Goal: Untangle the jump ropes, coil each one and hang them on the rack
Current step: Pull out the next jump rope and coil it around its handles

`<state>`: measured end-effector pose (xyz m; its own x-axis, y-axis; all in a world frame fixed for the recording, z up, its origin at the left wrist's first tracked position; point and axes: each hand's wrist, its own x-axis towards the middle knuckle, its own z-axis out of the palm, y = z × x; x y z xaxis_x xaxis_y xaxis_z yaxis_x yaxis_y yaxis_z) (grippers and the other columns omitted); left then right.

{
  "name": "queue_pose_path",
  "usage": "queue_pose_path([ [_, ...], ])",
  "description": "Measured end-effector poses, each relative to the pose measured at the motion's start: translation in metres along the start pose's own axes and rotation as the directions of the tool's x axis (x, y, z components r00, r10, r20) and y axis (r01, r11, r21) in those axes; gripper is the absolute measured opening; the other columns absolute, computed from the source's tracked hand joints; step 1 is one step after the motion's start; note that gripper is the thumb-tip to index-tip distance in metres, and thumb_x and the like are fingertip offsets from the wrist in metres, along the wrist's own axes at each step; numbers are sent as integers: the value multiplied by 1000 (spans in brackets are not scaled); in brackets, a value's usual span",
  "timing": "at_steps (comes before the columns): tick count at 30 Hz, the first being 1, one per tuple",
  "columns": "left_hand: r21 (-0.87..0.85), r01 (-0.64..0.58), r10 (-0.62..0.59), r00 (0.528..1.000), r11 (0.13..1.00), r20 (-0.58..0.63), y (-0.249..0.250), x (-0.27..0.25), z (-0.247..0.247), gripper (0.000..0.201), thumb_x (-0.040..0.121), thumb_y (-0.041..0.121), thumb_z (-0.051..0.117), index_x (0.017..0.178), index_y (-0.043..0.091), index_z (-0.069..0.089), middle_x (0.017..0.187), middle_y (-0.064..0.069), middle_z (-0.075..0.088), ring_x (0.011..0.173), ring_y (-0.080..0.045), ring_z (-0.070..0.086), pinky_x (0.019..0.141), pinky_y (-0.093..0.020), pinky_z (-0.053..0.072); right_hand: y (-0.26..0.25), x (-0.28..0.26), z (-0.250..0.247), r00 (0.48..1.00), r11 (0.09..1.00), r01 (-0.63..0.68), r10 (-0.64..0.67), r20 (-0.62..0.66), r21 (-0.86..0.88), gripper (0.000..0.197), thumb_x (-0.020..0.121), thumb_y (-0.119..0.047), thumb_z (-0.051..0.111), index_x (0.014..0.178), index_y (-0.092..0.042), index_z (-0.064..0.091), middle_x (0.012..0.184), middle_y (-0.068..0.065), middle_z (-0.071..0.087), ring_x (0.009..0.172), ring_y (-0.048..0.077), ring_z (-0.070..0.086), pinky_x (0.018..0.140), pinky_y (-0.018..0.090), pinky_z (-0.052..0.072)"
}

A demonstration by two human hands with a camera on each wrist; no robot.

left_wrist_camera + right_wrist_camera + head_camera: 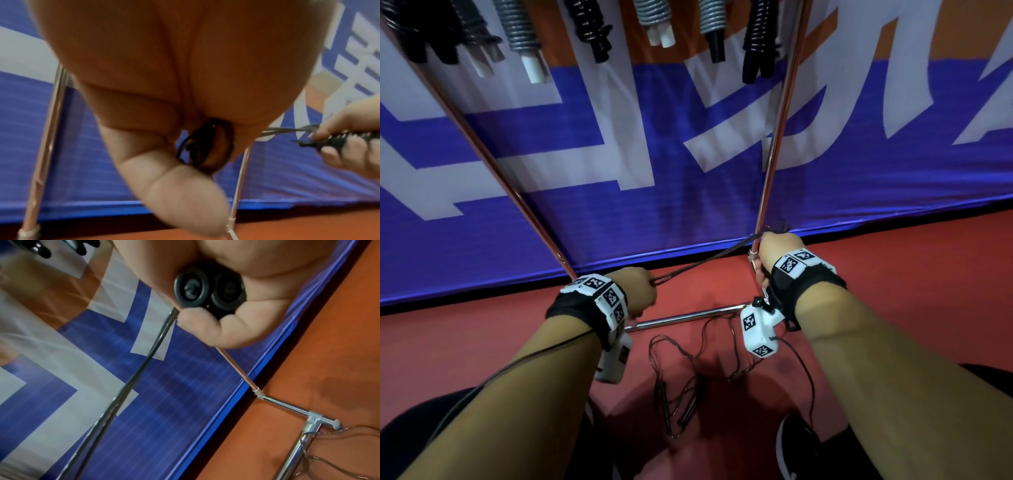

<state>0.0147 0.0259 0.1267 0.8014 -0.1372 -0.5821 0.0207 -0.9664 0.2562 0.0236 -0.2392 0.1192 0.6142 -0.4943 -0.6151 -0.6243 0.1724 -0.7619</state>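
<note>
Our right hand (236, 288) is curled tight round two black handles (207, 290) held side by side; only the right wrist view shows their round, ringed ends. Our left hand (185, 81) is closed on several thin black loops of the jump rope (203, 146), which only the left wrist view shows bunched in the fist. From the head view we see the shiny cords pulled straight between both fists, low down near the red floor (893, 274). Another thin rope (688, 370) lies loose and wiggly on the floor between our arms. The rack (688, 313) is smooth silver metal tube. Coiled ropes (650, 20) hang at the top, before a blue and white banner (654, 154).
</note>
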Motion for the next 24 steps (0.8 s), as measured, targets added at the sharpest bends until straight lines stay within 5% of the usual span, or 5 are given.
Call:
queue_pose_path([
  [8, 149, -116, 128, 989, 982, -79, -2, 4, 16, 29, 110, 44, 47, 112, 22, 66, 79, 5, 64, 72, -20, 62, 76, -27, 46, -6, -22, -6, 961, 993, -54, 22, 277, 108, 25, 82, -42, 66, 90, -20, 58, 66, 0, 52, 44, 17, 48, 53, 24, 39],
  [12, 242, -92, 105, 994, 966, -43, -7, 18, 30, 43, 111, 48, 41, 128, 16, 64, 120, -11, 71, 114, -32, 65, 96, -33, 49, -15, -44, -7, 891, 991, 0, -59, 450, 131, 42, 88, -67, 70, 86, -25, 60, 70, -2, 56, 46, 15, 40, 49, 22, 28],
  [18, 187, -47, 72, 989, 981, -129, -14, 29, 26, 39, 112, 39, 43, 127, 10, 65, 117, -14, 72, 110, -33, 67, 91, -33, 50, -7, -86, 2, 504, 984, 140, 21, 864, -106, 33, 106, -50, 54, 113, -18, 54, 71, 1, 54, 40, 12, 34, 40, 18, 29],
  [21, 146, -59, 89, 974, 988, -208, -15, 27, 5, 30, 109, 28, 49, 126, 11, 67, 126, -17, 69, 117, -37, 65, 98, -40, 52, 11, -101, 11, 450, 819, 389, 231, 863, -422, 40, 101, -46, 64, 108, -7, 68, 67, 9, 55, 43, 19, 39, 46, 23, 36],
  [24, 128, -174, 210, 903, 976, -374, -6, 18, -19, 25, 104, 46, 57, 100, 22, 65, 104, -11, 61, 99, -37, 61, 89, -41, 51, 35, -108, 18, 590, 461, 545, 384, 711, -701, 50, 91, -52, 68, 83, -4, 76, 55, 9, 53, 41, 22, 45, 54, 28, 43],
])
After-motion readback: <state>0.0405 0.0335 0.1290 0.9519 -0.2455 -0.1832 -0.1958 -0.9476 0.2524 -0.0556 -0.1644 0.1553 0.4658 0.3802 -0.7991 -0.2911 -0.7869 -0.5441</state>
